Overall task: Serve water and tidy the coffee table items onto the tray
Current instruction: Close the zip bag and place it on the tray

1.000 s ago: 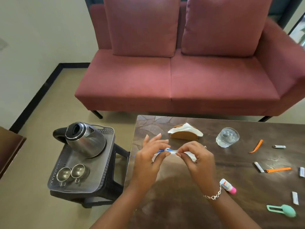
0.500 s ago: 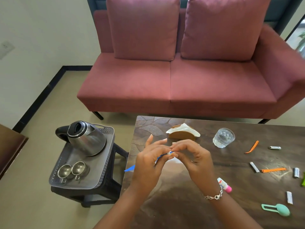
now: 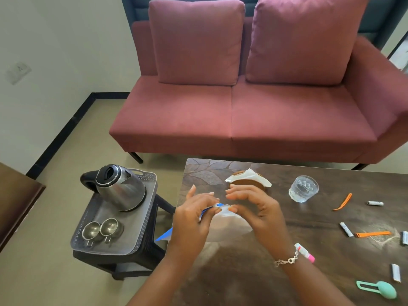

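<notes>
Over the left part of the dark coffee table [image 3: 242,279], my left hand [image 3: 194,219] and my right hand [image 3: 259,213] both pinch a clear plastic bag with a blue strip [image 3: 229,220]. A blue corner of the bag [image 3: 164,236] sticks out past the table's left edge. A grey tray [image 3: 146,208] sits on a black stool to the left and carries a steel kettle [image 3: 120,188] and two small steel cups [image 3: 102,228]. A glass of water [image 3: 303,188] stands on the table behind my right hand.
A wooden napkin holder [image 3: 247,181] stands just behind my hands. Scattered on the right are orange strips [image 3: 373,234], small batteries [image 3: 375,203], a pink-capped glue stick [image 3: 305,252] and a mint green clip [image 3: 379,289]. A red sofa [image 3: 242,115] stands behind the table.
My hands have drawn slightly apart and the bag has spread out between them, its blue corner now showing left of my wrist. The table items have not moved.
</notes>
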`<action>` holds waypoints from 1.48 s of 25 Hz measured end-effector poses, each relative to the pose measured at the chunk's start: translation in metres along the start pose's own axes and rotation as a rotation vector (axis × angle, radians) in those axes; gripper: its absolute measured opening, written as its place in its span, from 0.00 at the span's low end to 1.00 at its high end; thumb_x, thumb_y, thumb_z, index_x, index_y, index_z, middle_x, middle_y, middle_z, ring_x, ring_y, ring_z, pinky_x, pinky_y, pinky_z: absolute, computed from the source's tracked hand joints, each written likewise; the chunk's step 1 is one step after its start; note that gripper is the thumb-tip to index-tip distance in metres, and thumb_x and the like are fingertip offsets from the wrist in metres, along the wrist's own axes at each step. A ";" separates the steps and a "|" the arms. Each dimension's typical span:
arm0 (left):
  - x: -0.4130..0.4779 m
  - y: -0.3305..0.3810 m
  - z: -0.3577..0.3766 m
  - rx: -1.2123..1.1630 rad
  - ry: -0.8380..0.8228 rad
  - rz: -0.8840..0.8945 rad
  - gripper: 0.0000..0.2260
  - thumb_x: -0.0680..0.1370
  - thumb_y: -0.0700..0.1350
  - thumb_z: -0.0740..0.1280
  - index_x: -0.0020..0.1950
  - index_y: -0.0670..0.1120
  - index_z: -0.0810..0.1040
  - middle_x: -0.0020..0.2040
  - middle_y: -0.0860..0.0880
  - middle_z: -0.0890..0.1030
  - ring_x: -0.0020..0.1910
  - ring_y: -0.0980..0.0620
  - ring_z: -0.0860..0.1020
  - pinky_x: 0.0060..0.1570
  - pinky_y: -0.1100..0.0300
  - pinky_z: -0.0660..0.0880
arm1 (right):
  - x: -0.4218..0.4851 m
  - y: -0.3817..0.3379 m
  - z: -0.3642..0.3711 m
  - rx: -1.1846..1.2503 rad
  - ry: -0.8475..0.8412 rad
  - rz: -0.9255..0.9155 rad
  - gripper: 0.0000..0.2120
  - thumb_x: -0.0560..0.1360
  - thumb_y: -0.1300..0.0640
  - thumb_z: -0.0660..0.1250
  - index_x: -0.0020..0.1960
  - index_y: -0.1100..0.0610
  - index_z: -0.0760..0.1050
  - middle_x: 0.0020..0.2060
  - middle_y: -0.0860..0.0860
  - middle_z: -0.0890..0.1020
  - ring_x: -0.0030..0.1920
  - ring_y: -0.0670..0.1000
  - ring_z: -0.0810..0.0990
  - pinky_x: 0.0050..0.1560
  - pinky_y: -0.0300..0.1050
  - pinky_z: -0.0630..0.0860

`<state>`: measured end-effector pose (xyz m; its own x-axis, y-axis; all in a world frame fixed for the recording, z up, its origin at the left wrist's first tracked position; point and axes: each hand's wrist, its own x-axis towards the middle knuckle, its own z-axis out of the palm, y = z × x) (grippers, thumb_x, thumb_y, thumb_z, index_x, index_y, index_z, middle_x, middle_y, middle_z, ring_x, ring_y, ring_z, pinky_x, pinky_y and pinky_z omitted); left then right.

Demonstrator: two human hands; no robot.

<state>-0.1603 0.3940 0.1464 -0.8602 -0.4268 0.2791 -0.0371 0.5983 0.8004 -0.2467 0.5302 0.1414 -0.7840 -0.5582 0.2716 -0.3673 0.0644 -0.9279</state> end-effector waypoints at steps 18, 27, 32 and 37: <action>0.011 0.015 0.013 0.077 -0.034 0.033 0.05 0.71 0.38 0.68 0.36 0.38 0.80 0.34 0.45 0.82 0.40 0.53 0.78 0.69 0.63 0.59 | 0.002 0.005 0.006 -0.052 0.305 0.031 0.07 0.74 0.60 0.59 0.40 0.52 0.72 0.39 0.50 0.80 0.44 0.45 0.78 0.46 0.28 0.70; 0.012 -0.009 -0.007 0.162 -0.037 -0.006 0.02 0.69 0.32 0.71 0.37 0.36 0.81 0.36 0.43 0.84 0.42 0.53 0.81 0.67 0.53 0.62 | 0.023 0.019 -0.046 -0.088 0.555 0.036 0.09 0.77 0.51 0.55 0.41 0.39 0.67 0.39 0.48 0.81 0.43 0.49 0.79 0.47 0.44 0.73; 0.018 -0.024 -0.029 0.230 0.015 -0.155 0.03 0.72 0.31 0.68 0.39 0.35 0.81 0.36 0.39 0.83 0.39 0.40 0.82 0.70 0.52 0.62 | 0.034 0.020 -0.080 -0.010 0.730 0.074 0.08 0.77 0.52 0.55 0.41 0.42 0.68 0.35 0.42 0.80 0.41 0.49 0.79 0.48 0.48 0.75; 0.017 -0.029 -0.038 0.113 0.010 -0.282 0.02 0.72 0.37 0.70 0.41 0.38 0.82 0.39 0.44 0.84 0.39 0.36 0.81 0.69 0.45 0.66 | 0.048 0.002 -0.101 -0.033 0.697 0.021 0.09 0.78 0.51 0.55 0.42 0.40 0.69 0.35 0.41 0.81 0.39 0.47 0.79 0.46 0.49 0.74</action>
<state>-0.1545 0.3437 0.1477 -0.8029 -0.5931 0.0599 -0.3307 0.5269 0.7830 -0.3351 0.5872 0.1785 -0.9253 0.1036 0.3648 -0.3552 0.1006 -0.9294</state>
